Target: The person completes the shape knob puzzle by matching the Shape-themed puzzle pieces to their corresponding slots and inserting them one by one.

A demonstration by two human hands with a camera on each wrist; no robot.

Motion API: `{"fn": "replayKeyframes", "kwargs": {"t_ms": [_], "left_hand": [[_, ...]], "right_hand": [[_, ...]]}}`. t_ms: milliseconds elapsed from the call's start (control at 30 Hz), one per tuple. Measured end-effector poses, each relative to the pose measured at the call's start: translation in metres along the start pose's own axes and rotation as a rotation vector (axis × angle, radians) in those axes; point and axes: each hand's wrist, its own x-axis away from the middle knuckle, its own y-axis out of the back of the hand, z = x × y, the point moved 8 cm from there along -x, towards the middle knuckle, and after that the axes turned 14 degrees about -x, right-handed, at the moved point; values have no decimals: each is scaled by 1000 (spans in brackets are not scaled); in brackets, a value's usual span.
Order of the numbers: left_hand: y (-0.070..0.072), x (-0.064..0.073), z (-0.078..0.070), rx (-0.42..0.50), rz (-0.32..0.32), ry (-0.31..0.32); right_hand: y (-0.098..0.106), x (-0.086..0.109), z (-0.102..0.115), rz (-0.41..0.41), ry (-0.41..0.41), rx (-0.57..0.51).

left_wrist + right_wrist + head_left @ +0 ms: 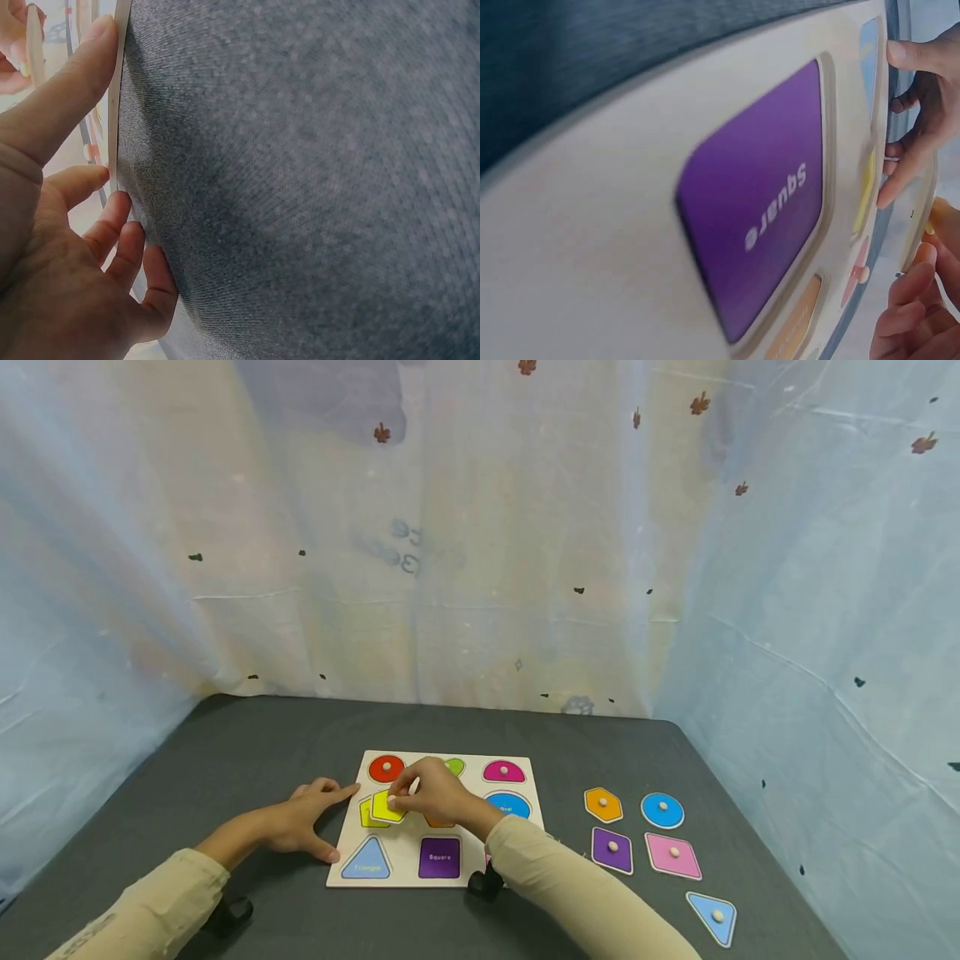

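Observation:
Over the left side of a white shape puzzle board [402, 870], my right hand [444, 795] pinches the small knob of a yellow puzzle piece [384, 810]. That piece is tilted above a yellow recess [367, 814] and partly overlaps it. In the right wrist view the piece [919, 229] appears edge-on, raised off the board. My left hand [300, 822] touches the board's left edge with thumb and index finger, the other fingers loosely bent. A red circle [380, 775] and a magenta semicircle [495, 774] sit in the board. My right hand partly covers a green shape [454, 766].
Bare recesses show a triangle [366, 860], square [439, 852] and oval [510, 800]. Right of the board lie knobbed pieces: orange hexagon [596, 800], blue oval [656, 817], purple square [603, 843], pink rectangle [663, 864], light blue triangle [712, 928]. Plastic sheeting [480, 527] surrounds the dark table [285, 735].

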Motion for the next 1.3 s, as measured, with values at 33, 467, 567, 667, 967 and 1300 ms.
{"fn": "replayKeyframes", "kwargs": {"t_ms": [33, 467, 567, 667, 967, 1300], "left_hand": [[1, 1, -1, 6, -4, -4], [2, 2, -2, 19, -21, 1], [3, 3, -4, 23, -26, -4], [3, 4, -3, 25, -27, -13], [2, 3, -4, 43, -35, -37], [3, 5, -3, 36, -44, -46]], "right_hand": [[-2, -2, 0, 0, 4, 10], [-22, -20, -4, 5, -112, 78], [-26, -22, -7, 1, -137, 106], [-29, -23, -8, -3, -149, 128], [-27, -22, -4, -27, -170, 195], [-32, -22, 0, 34, -256, 149]]}}
